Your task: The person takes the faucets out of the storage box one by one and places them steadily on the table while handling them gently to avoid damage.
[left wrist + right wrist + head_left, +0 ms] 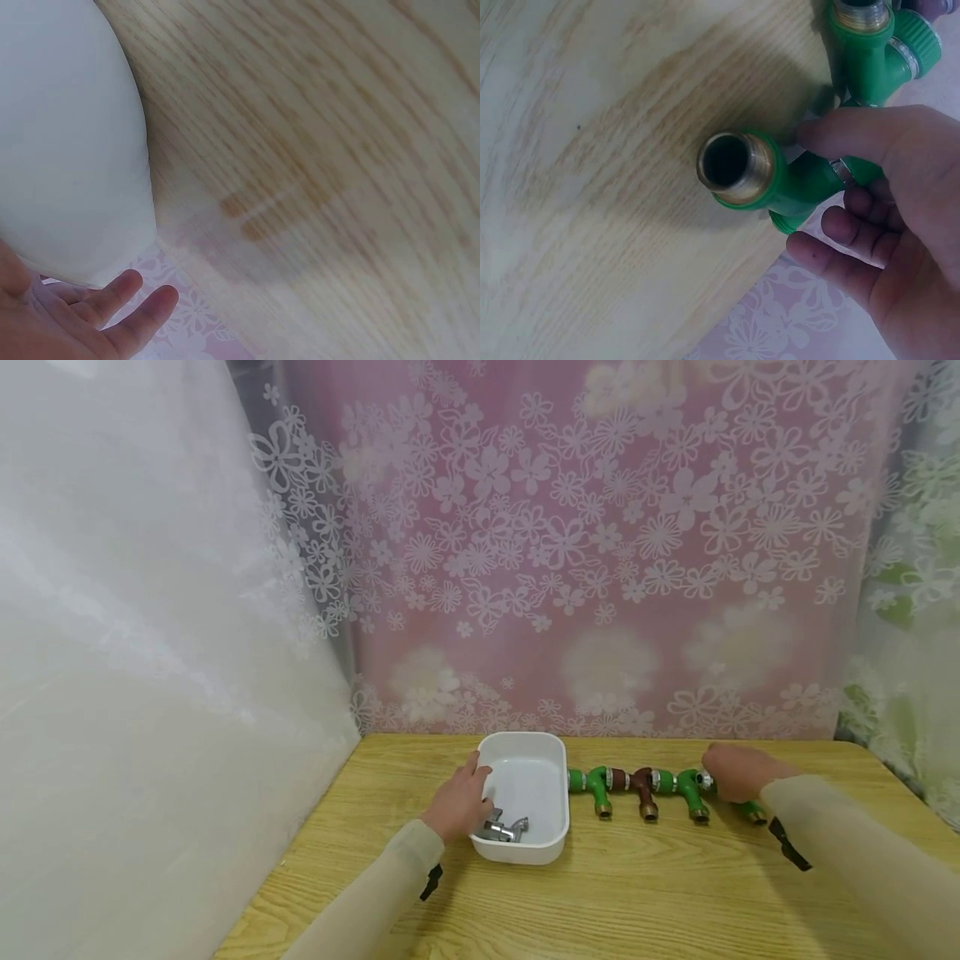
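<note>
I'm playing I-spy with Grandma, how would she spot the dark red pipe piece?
On the wooden table, find the white plastic tub. From its right side runs a row of Y-shaped pipe fittings; the dark red fitting is second along. Both its neighbours are green, so its colour gives it away.

Left of the white tub (525,856), the person's left sleeve (360,897) is long, plain and pale beige, with a small black strap (432,882) below its cuff. Well right of the tub, the matching right sleeve (862,852) bears a longer dark strap (790,845). Each grip, left (459,802) and right (742,772), is bare.
</note>
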Available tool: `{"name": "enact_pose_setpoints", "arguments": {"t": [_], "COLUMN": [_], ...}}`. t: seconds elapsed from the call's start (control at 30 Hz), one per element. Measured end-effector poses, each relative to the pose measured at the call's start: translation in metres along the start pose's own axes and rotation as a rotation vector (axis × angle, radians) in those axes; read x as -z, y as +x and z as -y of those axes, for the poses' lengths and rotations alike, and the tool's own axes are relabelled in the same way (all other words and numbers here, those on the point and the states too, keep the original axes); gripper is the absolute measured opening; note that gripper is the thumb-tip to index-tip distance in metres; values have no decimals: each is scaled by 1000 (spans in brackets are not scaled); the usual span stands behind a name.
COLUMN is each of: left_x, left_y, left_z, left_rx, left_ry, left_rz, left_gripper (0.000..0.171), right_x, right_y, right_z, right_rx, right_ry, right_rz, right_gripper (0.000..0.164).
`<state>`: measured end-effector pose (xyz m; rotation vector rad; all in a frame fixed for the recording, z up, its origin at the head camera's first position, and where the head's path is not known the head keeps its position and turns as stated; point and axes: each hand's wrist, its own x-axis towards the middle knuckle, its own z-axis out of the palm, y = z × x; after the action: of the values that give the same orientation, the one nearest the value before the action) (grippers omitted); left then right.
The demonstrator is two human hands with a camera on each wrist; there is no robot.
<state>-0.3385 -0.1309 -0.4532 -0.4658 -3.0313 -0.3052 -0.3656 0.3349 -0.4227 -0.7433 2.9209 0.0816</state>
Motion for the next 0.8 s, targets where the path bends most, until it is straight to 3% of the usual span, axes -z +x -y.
{"name": "enact_pose_setpoints", "arguments": {"t": [0.8], "left_x": [-1], "left_y": [2], "left_z": [1], "left_rx": [5], "left_ry": [-15], "left_rz": [7], "left_gripper": [54], "right_x": [-9], "right_y": [0], "right_z": [-1], "right_rx": [-23], "right_ry": [0], "right_rz": [-39], "right_gripper": [18]}}
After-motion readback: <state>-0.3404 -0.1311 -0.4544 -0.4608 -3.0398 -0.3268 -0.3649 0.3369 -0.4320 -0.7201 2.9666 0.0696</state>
